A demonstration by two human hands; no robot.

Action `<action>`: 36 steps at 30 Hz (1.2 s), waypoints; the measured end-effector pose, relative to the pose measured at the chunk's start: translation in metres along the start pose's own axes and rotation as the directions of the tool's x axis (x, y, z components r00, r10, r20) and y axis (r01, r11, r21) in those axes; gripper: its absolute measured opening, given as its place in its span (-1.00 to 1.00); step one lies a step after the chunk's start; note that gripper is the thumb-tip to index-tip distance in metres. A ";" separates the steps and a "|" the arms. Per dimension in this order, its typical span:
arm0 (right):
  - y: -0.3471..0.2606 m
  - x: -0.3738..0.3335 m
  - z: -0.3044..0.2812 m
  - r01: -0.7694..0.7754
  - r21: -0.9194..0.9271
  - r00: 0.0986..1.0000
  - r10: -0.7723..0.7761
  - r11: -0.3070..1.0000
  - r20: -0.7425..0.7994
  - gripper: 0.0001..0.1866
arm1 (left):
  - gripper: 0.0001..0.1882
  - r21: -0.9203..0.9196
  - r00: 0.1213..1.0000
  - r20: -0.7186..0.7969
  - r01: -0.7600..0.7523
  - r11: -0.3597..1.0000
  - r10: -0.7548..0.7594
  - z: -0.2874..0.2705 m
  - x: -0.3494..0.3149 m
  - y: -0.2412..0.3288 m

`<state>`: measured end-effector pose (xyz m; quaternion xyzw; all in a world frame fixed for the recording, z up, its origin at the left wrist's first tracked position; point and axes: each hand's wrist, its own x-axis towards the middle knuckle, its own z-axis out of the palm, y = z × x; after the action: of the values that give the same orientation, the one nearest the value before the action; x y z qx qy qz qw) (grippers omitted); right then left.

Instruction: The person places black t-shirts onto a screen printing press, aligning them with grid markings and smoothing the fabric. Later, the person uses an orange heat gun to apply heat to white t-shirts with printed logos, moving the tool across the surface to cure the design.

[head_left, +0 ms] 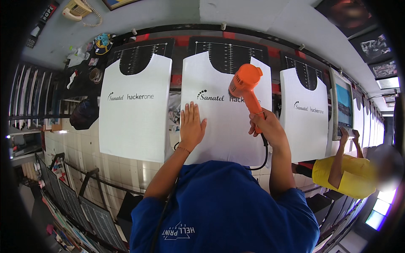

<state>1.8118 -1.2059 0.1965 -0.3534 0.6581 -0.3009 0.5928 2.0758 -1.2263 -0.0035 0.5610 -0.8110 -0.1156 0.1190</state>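
In front of me a white printed shirt panel (219, 122) lies flat over a black board (230, 55) with white ruled marks. My right hand (268, 126) is wrapped around the handle of an orange heat gun (249, 84), whose head covers part of the dark print. A black cord runs from the handle's base down toward my body. My left hand (193, 125) lies flat on the panel's left side, just below the print, its fingers stretched out and holding nothing.
Similar white printed panels lie on boards to the left (133, 126) and right (306, 122). At the far right a person in a yellow shirt (348, 175) handles a framed screen (341, 101). A jar (96, 75) stands on the dark surface at the left.
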 end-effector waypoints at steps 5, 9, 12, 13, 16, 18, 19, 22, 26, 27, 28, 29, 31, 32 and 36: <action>0.002 0.004 -0.005 0.022 0.031 1.000 -0.022 0.999 0.013 -0.69 | -0.27 -0.030 0.995 -0.089 -0.050 0.998 0.047 0.010 0.039 -0.001; 0.002 0.005 -0.008 0.015 0.019 0.999 -0.016 1.000 0.034 -0.68 | -0.28 -0.024 0.995 -0.085 -0.051 0.998 0.049 0.012 0.061 -0.001; 0.002 0.000 -0.003 0.019 0.025 0.999 -0.020 1.000 0.031 -0.67 | -0.28 -0.021 0.998 -0.055 -0.046 0.999 0.044 0.013 0.066 0.000; 0.003 -0.001 -0.001 0.027 0.025 0.999 -0.027 0.999 0.027 -0.67 | -0.28 -0.014 0.999 -0.029 -0.043 0.999 0.043 0.013 0.065 0.000; 0.001 -0.003 -0.012 -0.020 0.035 0.998 0.018 0.999 0.053 -0.67 | -0.28 0.000 0.998 0.023 -0.053 0.999 0.053 0.011 0.060 0.003; 0.005 -0.007 -0.006 0.000 0.020 1.000 0.000 1.000 0.016 -0.68 | -0.28 0.008 0.997 0.046 -0.066 0.998 0.066 0.010 0.053 0.006; 0.006 -0.008 -0.004 0.010 0.013 1.000 -0.010 1.000 -0.004 -0.68 | -0.28 0.013 0.996 0.057 -0.073 0.997 0.072 0.010 0.050 0.009; 0.005 -0.009 -0.017 -0.055 0.018 0.998 0.055 0.998 0.000 -0.69 | -0.28 -0.002 0.991 0.091 -0.095 0.995 0.095 0.007 0.038 0.013; 0.011 -0.011 -0.014 -0.006 0.012 0.999 0.006 1.000 -0.041 -0.71 | -0.28 -0.035 0.994 0.024 -0.109 0.993 0.110 0.010 0.046 0.010; 0.008 -0.011 -0.020 -0.038 0.016 0.998 0.039 0.999 -0.043 -0.70 | -0.28 -0.031 0.996 0.007 -0.090 0.996 0.090 0.011 0.048 0.008; 0.007 -0.012 -0.023 -0.070 0.021 0.996 0.071 0.997 -0.045 -0.69 | -0.28 -0.027 0.998 -0.010 -0.070 0.997 0.070 0.012 0.051 0.006; 0.009 -0.013 -0.022 -0.048 0.030 0.997 0.050 0.998 -0.065 -0.69 | -0.28 -0.023 0.998 -0.028 -0.050 0.998 0.049 0.013 0.052 0.005; 0.015 -0.013 -0.021 0.000 0.048 0.994 0.005 0.999 -0.108 -0.67 | -0.28 -0.021 0.997 0.045 -0.067 0.998 0.067 0.010 0.048 0.009; 0.014 -0.013 -0.022 -0.004 0.041 0.994 0.008 0.999 -0.110 -0.67 | -0.28 -0.020 0.994 0.082 -0.075 0.997 0.076 0.008 0.045 0.012; 0.014 -0.015 -0.030 0.004 0.071 0.996 0.002 0.997 -0.089 -0.68 | -0.28 -0.010 0.986 0.112 -0.125 0.992 0.125 0.008 0.031 0.016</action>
<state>1.7813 -1.1861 0.1968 -0.3186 0.6728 -0.3398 0.5748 2.0484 -1.2489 -0.0041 0.5015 -0.8499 -0.1404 0.0809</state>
